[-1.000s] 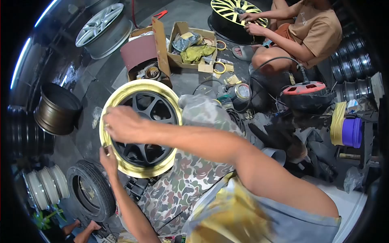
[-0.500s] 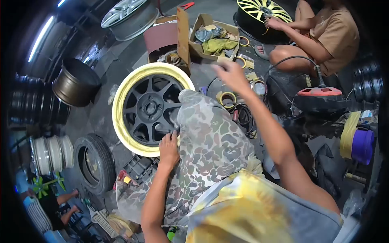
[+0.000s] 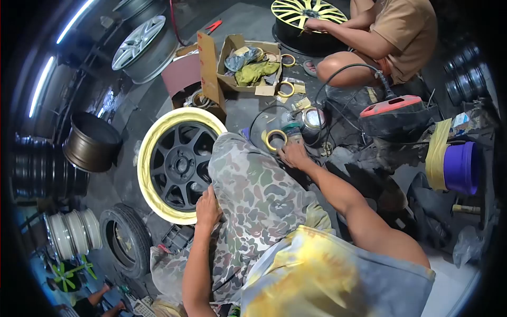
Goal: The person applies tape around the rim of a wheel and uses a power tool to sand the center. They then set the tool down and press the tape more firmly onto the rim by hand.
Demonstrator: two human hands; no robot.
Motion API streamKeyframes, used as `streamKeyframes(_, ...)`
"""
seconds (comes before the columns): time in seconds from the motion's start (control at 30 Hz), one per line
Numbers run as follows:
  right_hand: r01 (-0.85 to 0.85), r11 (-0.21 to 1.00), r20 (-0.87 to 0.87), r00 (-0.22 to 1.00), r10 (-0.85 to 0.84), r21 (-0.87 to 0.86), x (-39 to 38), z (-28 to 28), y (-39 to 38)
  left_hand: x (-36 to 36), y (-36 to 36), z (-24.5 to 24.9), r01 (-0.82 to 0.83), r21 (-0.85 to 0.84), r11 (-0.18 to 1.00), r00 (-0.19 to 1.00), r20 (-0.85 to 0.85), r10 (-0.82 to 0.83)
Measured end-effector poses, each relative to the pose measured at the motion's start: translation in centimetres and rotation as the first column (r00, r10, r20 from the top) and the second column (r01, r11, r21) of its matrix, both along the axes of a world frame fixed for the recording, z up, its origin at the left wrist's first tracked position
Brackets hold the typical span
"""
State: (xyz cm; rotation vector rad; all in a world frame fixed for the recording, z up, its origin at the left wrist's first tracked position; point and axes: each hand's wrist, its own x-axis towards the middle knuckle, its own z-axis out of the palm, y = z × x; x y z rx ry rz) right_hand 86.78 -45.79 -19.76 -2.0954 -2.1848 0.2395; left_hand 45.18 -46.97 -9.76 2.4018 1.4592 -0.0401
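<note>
A black multi-spoke wheel rim, its outer lip wrapped in yellow tape, lies in front of me beside my camouflage-covered leg. My left hand grips the rim's near edge with its fingers over the lip. On the other side of my leg, my right hand reaches down to the floor with bent fingers. What lies beneath those fingers is hidden. A yellow tape roll is right beside that hand. Just beyond it are a teal-and-clear object and a round tin.
Cardboard boxes, one holding rags, stand beyond the rim. A co-worker sits at another yellow-taped wheel. To the left are a tire and a bronze rim. A red-topped machine and a purple bucket are at right.
My right hand has come down and back, from in the air near the boxes to the floor beside the tape roll. My left hand stays at the rim's edge. The view has shifted.
</note>
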Motion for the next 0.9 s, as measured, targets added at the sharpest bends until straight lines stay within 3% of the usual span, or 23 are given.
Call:
streamKeyframes(0.03,-0.045,0.993,-0.118,0.992,0.032,-0.106,0.1,1.5,-0.6,0.0,0.1,-0.2,0.014,0.016,1.0,1.0,-0.011,-0.014)
streamKeyframes(0.07,-0.032,0.955,-0.235,0.971,-0.041,-0.296,0.5,2.9,-1.4,-0.2,0.0,-0.3,0.028,0.008,1.0,0.999,-0.02,-0.028)
streamKeyframes(0.2,0.033,0.83,-0.189,0.968,-0.166,-0.557,2.1,6.0,-8.9,-1.6,0.2,-2.4,0.09,-0.007,0.996,0.995,0.037,-0.09)
streamKeyframes(0.27,-0.056,0.763,-0.128,0.991,-0.035,-0.644,4.0,0.9,-14.8,-2.0,0.3,-2.7,0.085,-0.007,0.996,0.994,0.066,-0.084)
streamKeyframes(0.3,-0.01,0.596,-0.086,0.991,-0.1,-0.803,4.2,2.4,-16.6,-1.6,0.4,-2.0,0.09,-0.008,0.996,0.994,0.066,-0.089)
streamKeyframes(0.33,-0.052,0.582,-0.059,0.998,0.007,-0.811,5.7,-3.8,-21.0,-0.6,0.4,-0.4,0.037,-0.057,0.998,0.994,0.107,-0.031)
streamKeyframes(0.43,0.001,0.578,-0.091,0.987,-0.131,-0.816,6.5,-2.1,-24.1,0.5,0.9,3.5,-0.035,-0.135,0.99,0.988,0.146,0.055)
streamKeyframes(0.5,0.195,0.745,-0.063,0.951,-0.303,-0.638,5.7,-1.0,-22.0,0.1,0.8,3.6,-0.04,-0.172,0.984,0.988,0.142,0.065)
streamKeyframes(0.57,0.281,0.886,-0.33,0.852,-0.407,-0.369,4.9,2.1,-17.2,-1.0,1.9,2.4,0.014,-0.178,0.984,0.968,0.249,0.031)
streamKeyframes(0.7,0.46,0.886,-0.453,0.778,-0.434,-0.059,2.7,0.6,-7.5,-0.7,2.6,6.2,0.048,-0.173,0.984,0.965,0.263,-0.001)
streamKeyframes(0.73,0.45,0.891,-0.463,0.777,-0.426,-0.064,2.3,0.0,-5.7,0.3,2.7,9.3,-0.058,-0.276,0.959,0.984,0.148,0.102)
streamKeyframes(0.77,0.478,0.877,-0.44,0.798,-0.412,0.045,1.8,-0.8,-4.0,-0.5,2.6,9.8,-0.071,-0.256,0.964,0.961,0.24,0.135)
streamKeyframes(0.8,0.497,0.854,-0.414,0.817,-0.402,0.153,1.3,-1.4,-2.6,-0.8,2.5,11.5,-0.115,-0.232,0.966,0.964,0.209,0.164)
streamKeyframes(0.83,0.487,0.861,-0.422,0.818,-0.391,0.146,0.8,-1.6,-1.5,-0.8,2.3,13.6,-0.157,-0.208,0.965,0.965,0.178,0.195)
streamKeyframes(0.9,0.4,0.911,-0.403,0.82,-0.406,-0.105,0.0,-1.7,-0.6,-2.3,2.0,16.6,-0.238,-0.19,0.952,0.956,0.124,0.264)
